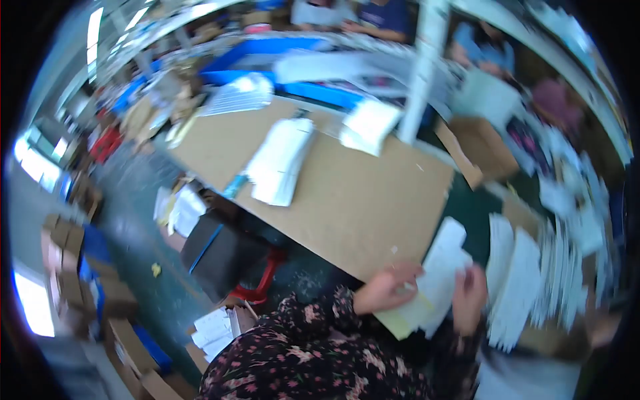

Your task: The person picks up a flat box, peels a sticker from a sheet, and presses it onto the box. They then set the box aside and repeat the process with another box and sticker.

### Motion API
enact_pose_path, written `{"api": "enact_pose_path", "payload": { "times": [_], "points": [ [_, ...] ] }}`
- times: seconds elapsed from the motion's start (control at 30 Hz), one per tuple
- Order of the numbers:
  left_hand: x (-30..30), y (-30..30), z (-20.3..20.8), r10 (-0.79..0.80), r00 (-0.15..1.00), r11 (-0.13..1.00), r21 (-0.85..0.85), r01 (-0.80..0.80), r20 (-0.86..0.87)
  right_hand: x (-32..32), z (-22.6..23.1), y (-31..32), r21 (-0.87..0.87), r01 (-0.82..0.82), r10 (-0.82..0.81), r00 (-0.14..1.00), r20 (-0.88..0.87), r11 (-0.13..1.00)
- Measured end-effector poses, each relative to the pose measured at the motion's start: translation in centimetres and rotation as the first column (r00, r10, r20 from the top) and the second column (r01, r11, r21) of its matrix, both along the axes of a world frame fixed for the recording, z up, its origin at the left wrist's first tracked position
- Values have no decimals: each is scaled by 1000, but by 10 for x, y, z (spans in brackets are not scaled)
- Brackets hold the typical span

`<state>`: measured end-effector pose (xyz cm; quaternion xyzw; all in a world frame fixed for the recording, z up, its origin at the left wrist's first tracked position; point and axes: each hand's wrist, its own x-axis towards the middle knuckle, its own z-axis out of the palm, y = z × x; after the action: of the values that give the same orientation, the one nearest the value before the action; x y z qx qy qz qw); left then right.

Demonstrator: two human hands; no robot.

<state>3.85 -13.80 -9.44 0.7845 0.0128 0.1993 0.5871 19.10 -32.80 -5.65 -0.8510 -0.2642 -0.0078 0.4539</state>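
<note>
By white papers, left hand and right hand curl, grips blurred beyond telling.

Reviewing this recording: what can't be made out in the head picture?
Left hand, head view: motion blur hides whether it grips the loose white paper sheets.
Right hand, head view: motion blur hides whether its fingertips touch those sheets.
Long white paper stack on the flat tan tabletop, head view: blur hides any print.
Co-worker in a dark-blue top, head view: head cut off by the upper edge.
</note>
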Motion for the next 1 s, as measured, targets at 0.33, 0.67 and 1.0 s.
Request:
{"api": "enact_pose_path", "payload": {
  "times": [0.33, 0.67, 1.0],
  "points": [
    [-14, -21, 1, 177, 984, 966, 197, -168, -29, -75, 12, -50, -263, 92, -128, 984, -122, 960],
    [-9, -26, -8, 188, 979, 982, 27, -186, -76, -82, -3, -53, 322, 31, 111, 904, -413, 946],
    [-24, -22, 16, 55, 998, 975, -214, -52, 8, -82, 16, -71, 462, 309, -182, 937, -298, 831]
  ]
}}
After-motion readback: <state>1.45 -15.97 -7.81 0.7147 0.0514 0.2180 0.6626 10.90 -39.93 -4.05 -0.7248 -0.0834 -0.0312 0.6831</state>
